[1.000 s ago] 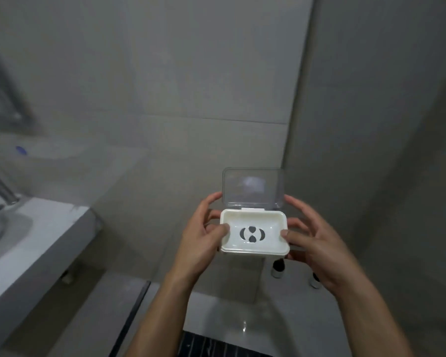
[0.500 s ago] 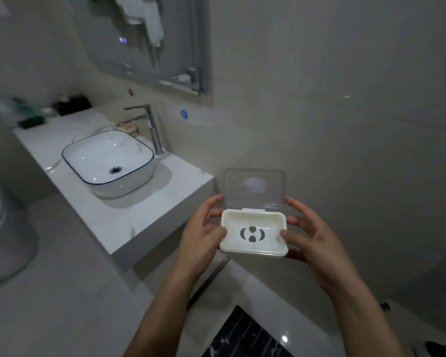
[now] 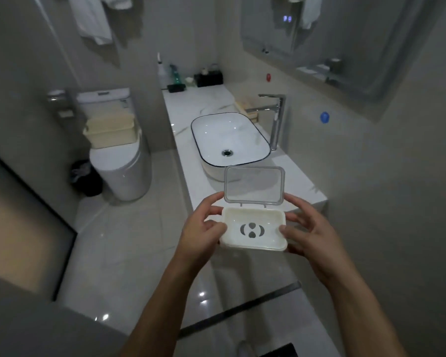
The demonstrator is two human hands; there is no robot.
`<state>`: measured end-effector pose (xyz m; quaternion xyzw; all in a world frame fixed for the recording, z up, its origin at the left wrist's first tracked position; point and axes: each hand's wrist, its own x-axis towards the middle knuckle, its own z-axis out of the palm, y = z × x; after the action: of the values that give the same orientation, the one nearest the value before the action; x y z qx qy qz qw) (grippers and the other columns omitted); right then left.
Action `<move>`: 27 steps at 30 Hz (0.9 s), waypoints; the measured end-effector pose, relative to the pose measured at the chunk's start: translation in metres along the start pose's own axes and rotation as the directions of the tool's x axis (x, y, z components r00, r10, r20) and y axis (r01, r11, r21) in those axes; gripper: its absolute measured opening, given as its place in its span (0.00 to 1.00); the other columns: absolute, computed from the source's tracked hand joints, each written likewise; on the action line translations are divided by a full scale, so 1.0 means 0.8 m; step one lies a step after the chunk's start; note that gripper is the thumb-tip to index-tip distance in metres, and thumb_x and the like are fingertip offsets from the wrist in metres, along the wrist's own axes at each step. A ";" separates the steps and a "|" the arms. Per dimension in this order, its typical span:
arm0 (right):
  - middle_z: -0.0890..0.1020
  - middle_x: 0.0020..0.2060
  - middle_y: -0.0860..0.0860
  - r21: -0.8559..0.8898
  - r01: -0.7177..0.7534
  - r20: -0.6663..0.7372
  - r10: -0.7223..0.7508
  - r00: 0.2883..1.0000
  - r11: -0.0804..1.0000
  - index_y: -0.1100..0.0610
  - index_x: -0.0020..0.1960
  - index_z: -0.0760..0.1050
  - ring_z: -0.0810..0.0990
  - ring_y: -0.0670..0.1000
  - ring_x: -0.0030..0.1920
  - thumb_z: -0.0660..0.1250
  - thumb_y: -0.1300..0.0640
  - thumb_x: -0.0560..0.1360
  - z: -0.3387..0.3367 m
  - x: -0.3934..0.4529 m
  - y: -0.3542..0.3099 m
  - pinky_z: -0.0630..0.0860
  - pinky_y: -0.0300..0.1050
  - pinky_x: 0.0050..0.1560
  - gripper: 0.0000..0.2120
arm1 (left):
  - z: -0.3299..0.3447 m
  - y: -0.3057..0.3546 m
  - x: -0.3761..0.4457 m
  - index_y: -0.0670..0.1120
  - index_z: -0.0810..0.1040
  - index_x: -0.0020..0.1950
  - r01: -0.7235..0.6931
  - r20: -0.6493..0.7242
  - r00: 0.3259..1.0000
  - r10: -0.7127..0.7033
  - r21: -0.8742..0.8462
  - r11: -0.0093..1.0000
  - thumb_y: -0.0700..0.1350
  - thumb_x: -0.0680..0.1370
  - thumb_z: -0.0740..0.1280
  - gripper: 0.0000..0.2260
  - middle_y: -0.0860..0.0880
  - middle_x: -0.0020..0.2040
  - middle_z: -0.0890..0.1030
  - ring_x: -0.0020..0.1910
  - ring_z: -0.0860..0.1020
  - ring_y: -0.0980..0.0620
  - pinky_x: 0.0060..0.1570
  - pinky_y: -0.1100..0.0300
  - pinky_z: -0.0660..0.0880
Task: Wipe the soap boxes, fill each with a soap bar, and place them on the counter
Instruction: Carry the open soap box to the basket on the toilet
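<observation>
Since a second ago the view has swung from a bare tiled wall to the whole bathroom, while both hands keep the same hold on one white soap box (image 3: 253, 230). It is held in the air near the camera, just off the near end of the counter (image 3: 303, 188), and nothing lies in its tray, whose floor shows dark drain cut-outs. Its clear lid (image 3: 254, 184) stands up, hinged at the far edge. The left hand (image 3: 200, 235) grips the left end of the box with thumb on top and fingers curled behind; the right hand (image 3: 311, 229) grips the right end the same way.

One white marble counter runs along the right wall, carrying one rectangular basin (image 3: 229, 139) with a dark rim and one tall chrome faucet (image 3: 274, 117) to its right. At the counter's far end stand a few bottles (image 3: 169, 73) and a black holder (image 3: 208, 79), too blurred to count. One mirror (image 3: 327, 34) hangs on the right wall. To the left are one toilet (image 3: 121, 161) with a beige container (image 3: 111, 128) on its lid and one dark bin (image 3: 86, 177) on the glossy tiled floor (image 3: 129, 240). White towels (image 3: 93, 19) hang on the far wall.
</observation>
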<state>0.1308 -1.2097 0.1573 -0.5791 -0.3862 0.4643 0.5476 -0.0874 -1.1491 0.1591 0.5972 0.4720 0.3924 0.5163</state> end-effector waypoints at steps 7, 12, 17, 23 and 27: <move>0.86 0.51 0.50 -0.063 0.025 0.257 -0.008 0.966 0.998 0.36 0.64 0.77 0.86 0.52 0.51 0.69 0.70 0.75 0.073 0.138 -0.027 0.84 0.52 0.41 0.31 | -0.067 -0.001 0.076 0.58 0.71 0.68 0.012 -0.255 0.967 0.011 0.091 0.996 0.33 0.75 0.66 0.27 0.52 0.53 0.80 0.42 0.83 0.52 0.40 0.60 0.82; 0.85 0.53 0.49 -0.098 -0.006 0.386 0.043 0.921 0.995 0.34 0.63 0.76 0.85 0.51 0.51 0.69 0.69 0.75 0.131 0.202 -0.028 0.84 0.49 0.40 0.31 | -0.112 -0.015 0.101 0.56 0.71 0.72 0.060 -0.365 0.930 -0.029 0.073 0.996 0.34 0.74 0.66 0.28 0.51 0.55 0.80 0.44 0.83 0.54 0.37 0.59 0.81; 0.82 0.58 0.52 -0.134 -0.024 0.407 0.077 0.910 0.991 0.40 0.68 0.74 0.84 0.53 0.53 0.69 0.69 0.76 0.183 0.258 -0.026 0.84 0.49 0.40 0.31 | -0.155 -0.032 0.149 0.57 0.73 0.69 0.072 -0.408 0.912 -0.051 0.036 0.997 0.34 0.73 0.66 0.28 0.53 0.53 0.81 0.43 0.83 0.55 0.35 0.64 0.77; 0.81 0.57 0.56 -0.142 0.008 0.323 0.038 0.945 0.990 0.38 0.66 0.76 0.82 0.57 0.57 0.69 0.69 0.75 0.248 0.321 -0.019 0.85 0.53 0.45 0.30 | -0.222 -0.058 0.240 0.55 0.74 0.69 0.067 -0.350 0.936 -0.045 0.050 0.997 0.39 0.70 0.65 0.28 0.54 0.51 0.81 0.42 0.82 0.58 0.36 0.67 0.76; 0.82 0.55 0.54 -0.145 0.009 0.246 0.028 0.969 0.989 0.34 0.61 0.76 0.83 0.53 0.54 0.69 0.69 0.75 0.305 0.367 -0.020 0.84 0.45 0.39 0.30 | -0.279 -0.069 0.311 0.57 0.75 0.68 0.059 -0.291 0.956 -0.045 0.041 0.997 0.43 0.66 0.64 0.29 0.54 0.51 0.81 0.44 0.82 0.55 0.37 0.65 0.76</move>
<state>-0.0233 -0.8602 0.1471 -0.5568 -0.4815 0.5063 0.4492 -0.2484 -0.8515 0.1351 0.5331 0.5677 0.4502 0.4369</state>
